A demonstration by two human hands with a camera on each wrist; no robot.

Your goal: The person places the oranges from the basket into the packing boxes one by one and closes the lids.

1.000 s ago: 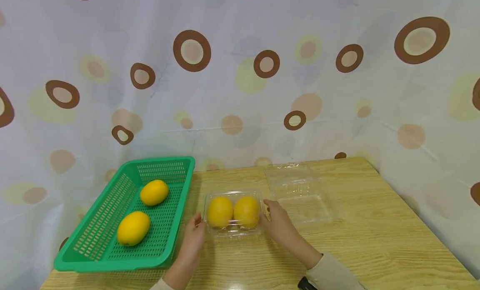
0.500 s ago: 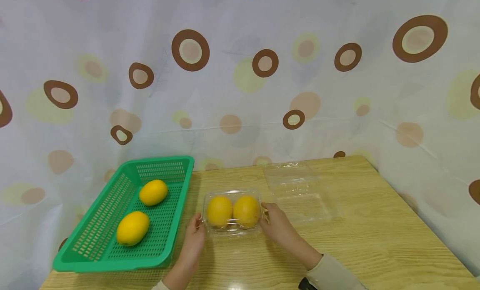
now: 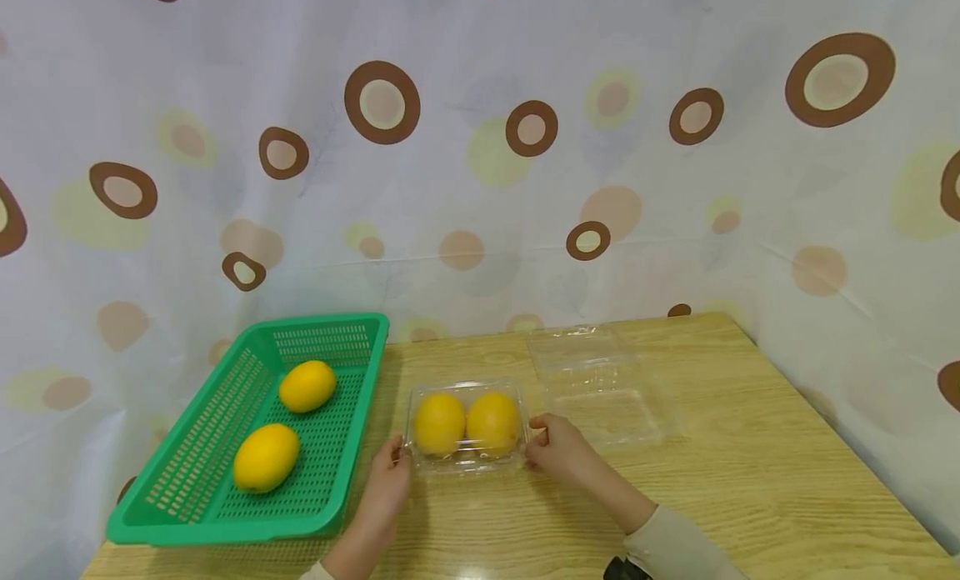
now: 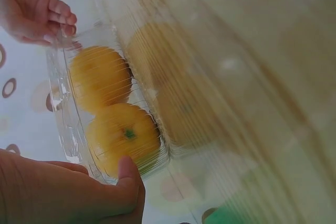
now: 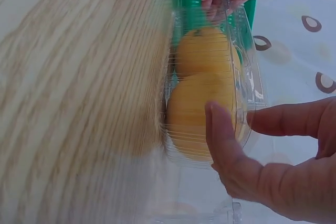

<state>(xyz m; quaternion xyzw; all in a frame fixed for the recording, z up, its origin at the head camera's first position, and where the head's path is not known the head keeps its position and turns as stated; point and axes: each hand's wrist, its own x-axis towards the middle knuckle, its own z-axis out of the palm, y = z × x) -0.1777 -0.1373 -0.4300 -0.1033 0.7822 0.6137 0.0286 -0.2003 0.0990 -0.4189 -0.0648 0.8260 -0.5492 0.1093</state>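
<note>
A closed clear plastic clamshell box [image 3: 467,465] stands on the table with two round yellow-orange fruits [image 3: 439,425] side by side inside. At its left end, my left hand [image 3: 386,484] holds the near corner; the left wrist view shows the thumb [image 4: 128,174] against the side wall. My right hand [image 3: 564,457] pinches the rim at the right end, thumb [image 5: 223,129] and forefinger [image 5: 286,119] on either side of it in the right wrist view. One fruit shows a green stem end [image 4: 129,133].
To the left is a green slatted plastic basket [image 3: 348,447] with two more yellow fruits [image 3: 266,457] in it. A second clear clamshell box [image 3: 607,409] lies opened out behind my right hand. A patterned curtain [image 3: 465,188] hangs behind the wooden table [image 3: 750,463].
My right hand has shifted down along the box's right end towards its near corner, with the fingers more bent. The left hand has slid slightly nearer. The box stays in place.
</note>
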